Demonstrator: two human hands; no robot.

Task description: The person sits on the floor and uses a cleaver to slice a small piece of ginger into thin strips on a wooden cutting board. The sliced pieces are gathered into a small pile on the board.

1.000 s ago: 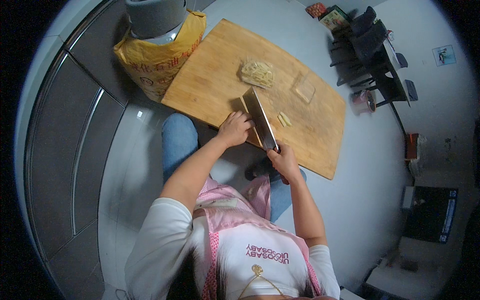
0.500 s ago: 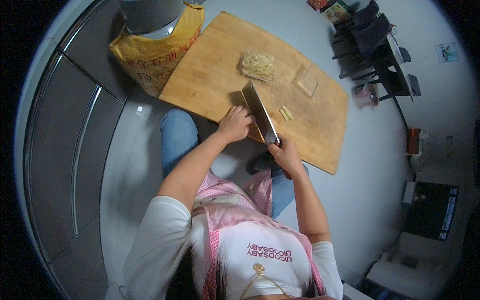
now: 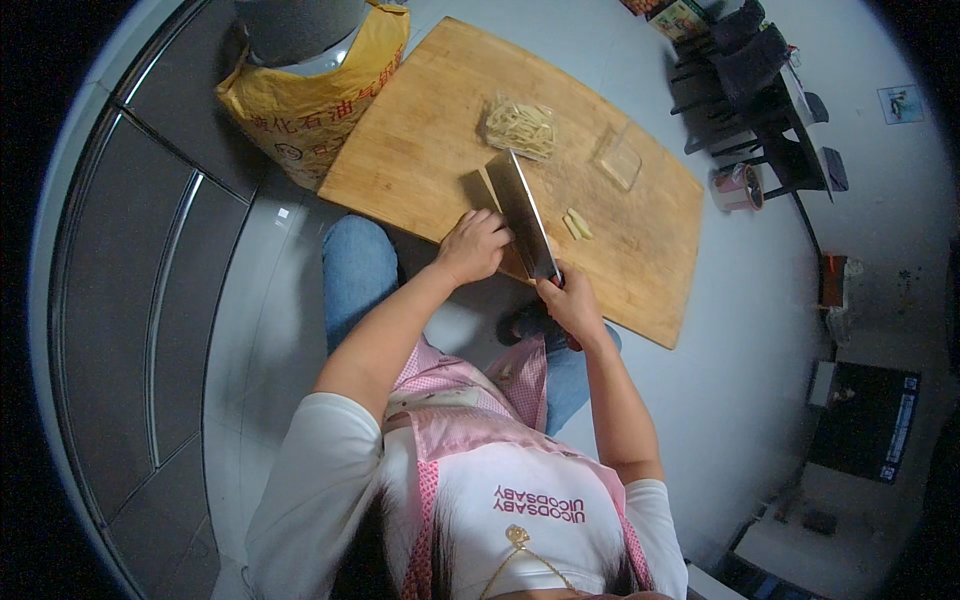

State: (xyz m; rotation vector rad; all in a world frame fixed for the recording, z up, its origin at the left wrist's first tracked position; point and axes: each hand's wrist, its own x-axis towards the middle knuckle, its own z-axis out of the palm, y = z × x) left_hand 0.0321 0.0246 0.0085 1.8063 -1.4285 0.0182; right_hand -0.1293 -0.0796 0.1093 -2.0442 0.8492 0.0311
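My right hand [image 3: 571, 299] grips the dark handle of a cleaver [image 3: 530, 220]. The broad blade points away from me over the near edge of a wooden cutting board [image 3: 400, 150]. Close to the blade's left face, my left hand [image 3: 474, 246] rests at the board's edge with its fingers curled down. Whatever those fingers press on is hidden beneath them. A few pale yellow cut strips [image 3: 577, 224] lie to the right of the blade. Farther back, a clear plastic tray [image 3: 547, 156] is filled with similar strips [image 3: 520, 127].
A second clear container [image 3: 618, 164] sits on the board's right side. Beyond the left corner stands a yellow bag [image 3: 300, 125] beside a grey cylinder [image 3: 300, 28]. My knees [image 3: 358, 275] are against the near edge. Chairs [image 3: 745, 70] and a bin [image 3: 737, 187] are at far right.
The cleaver has shifted slightly forward, and more of its left face shows. My left hand stays in about the same place. The view has moved a little.
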